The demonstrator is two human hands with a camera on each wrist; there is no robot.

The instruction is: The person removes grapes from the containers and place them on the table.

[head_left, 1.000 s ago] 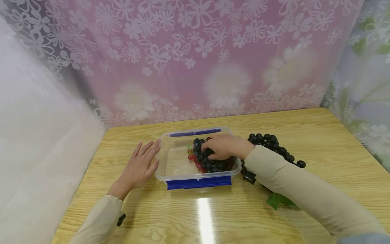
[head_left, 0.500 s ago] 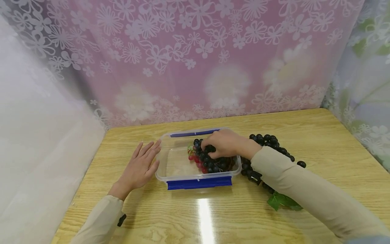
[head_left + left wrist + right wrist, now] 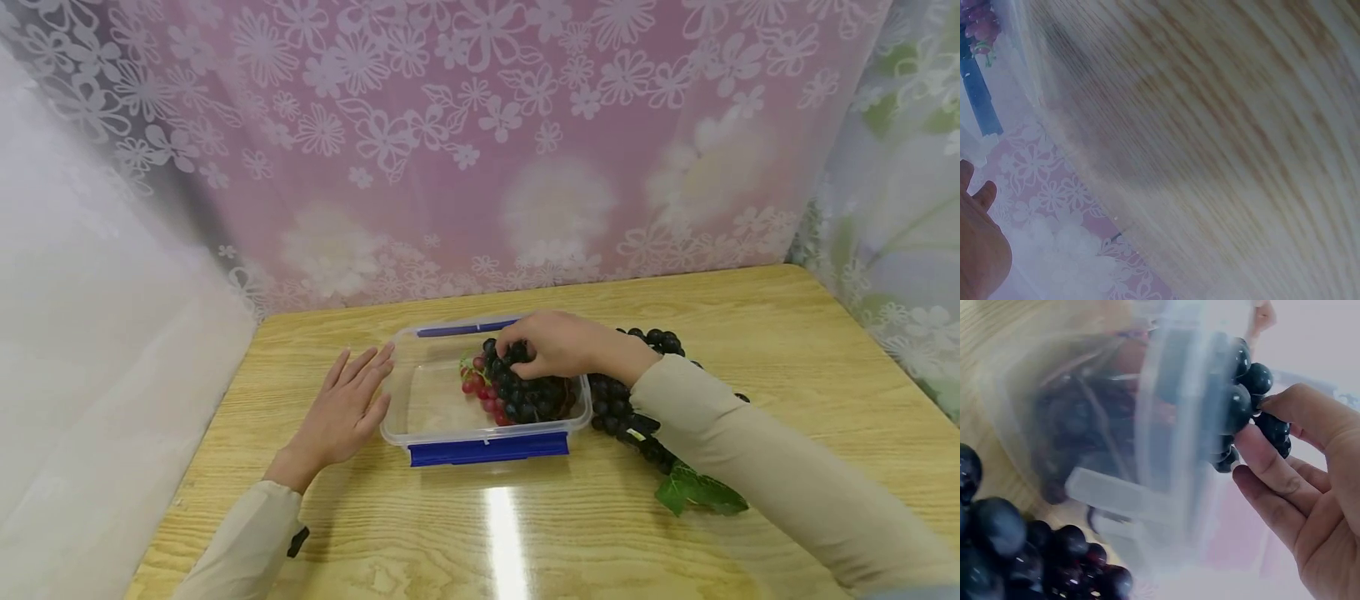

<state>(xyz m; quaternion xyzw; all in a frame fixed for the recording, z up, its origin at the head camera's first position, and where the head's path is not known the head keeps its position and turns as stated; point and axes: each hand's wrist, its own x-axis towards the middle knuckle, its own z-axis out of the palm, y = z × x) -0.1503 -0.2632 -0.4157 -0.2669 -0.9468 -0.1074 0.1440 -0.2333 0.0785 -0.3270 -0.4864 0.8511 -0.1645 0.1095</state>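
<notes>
Two bunches of dark grapes matter in the head view: one bunch (image 3: 525,396) lies in the right half of the clear container (image 3: 427,417) on the bench (image 3: 787,333), and a second bunch (image 3: 630,408) lies just outside its right wall, under the right sleeve. The right hand (image 3: 551,343) pinches the top berries of the bunch inside; a pull on so few could, I judge, tear them off or drag the light box. The left hand (image 3: 345,412) lies flat, fingers straight, on the bench beside the box's left wall; whether it touches is unclear. The left wrist view shows only blurred wood grain and the heel of that hand (image 3: 979,250). In the right wrist view, curled fingers (image 3: 1272,469) and thumb grip a few grapes (image 3: 1244,394).
</notes>
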